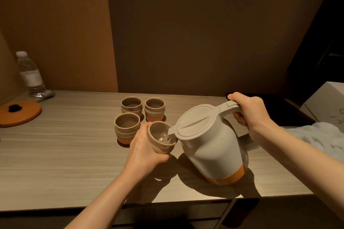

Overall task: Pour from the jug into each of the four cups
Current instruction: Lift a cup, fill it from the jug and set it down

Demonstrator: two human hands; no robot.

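Between the hands, the jug (210,147) tips its spout over a cup (161,138) with water in it. Right hand (249,111) grips the jug's handle; left hand (143,147) holds the tilted cup. Beyond the left hand stand three cups (131,105) (154,106) (127,126).

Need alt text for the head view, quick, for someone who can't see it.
The right hand tips a beige jug by its handle, pouring water into a cup held by the left hand. Three more cups stand on the table behind.
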